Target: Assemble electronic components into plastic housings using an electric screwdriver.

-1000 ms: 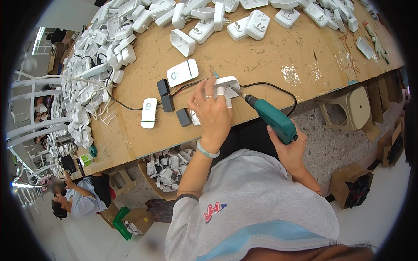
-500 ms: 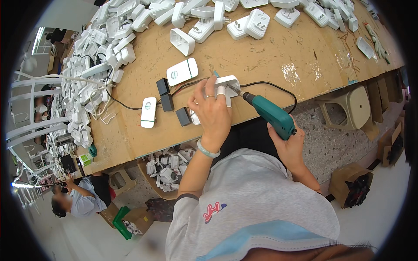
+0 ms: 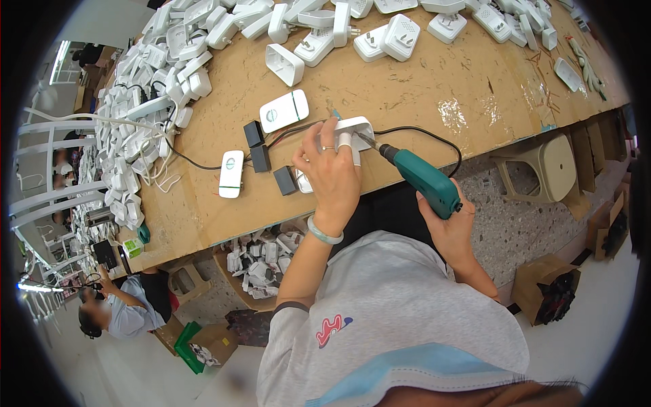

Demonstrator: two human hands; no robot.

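Observation:
A green electric screwdriver [image 3: 424,180] is gripped in my right hand [image 3: 447,220], with its bit reaching into a white plastic housing [image 3: 363,126]. My left hand [image 3: 330,169] steadies that housing near the table's edge, its fingers bent round the near side; white wraps cover a finger. The bit's tip is hidden inside the housing. Left of my left hand lie black blocks [image 3: 260,159] and two white covers, one larger [image 3: 285,112] and one smaller [image 3: 231,174]. Partly under my left hand, another white piece [image 3: 304,182] shows.
White plug housings [image 3: 400,37] line the table's far side and heap up on the left [image 3: 146,108]. A black cable [image 3: 434,138] loops across the brown tabletop [image 3: 488,102]. Below stand a box of white parts [image 3: 261,264], a beige stool [image 3: 542,169] and a cardboard box [image 3: 542,278]. Another person [image 3: 129,305] sits lower left.
Both hands, the screwdriver and the housing hold almost the same position. At lower left, the other person's head and arm have shifted slightly.

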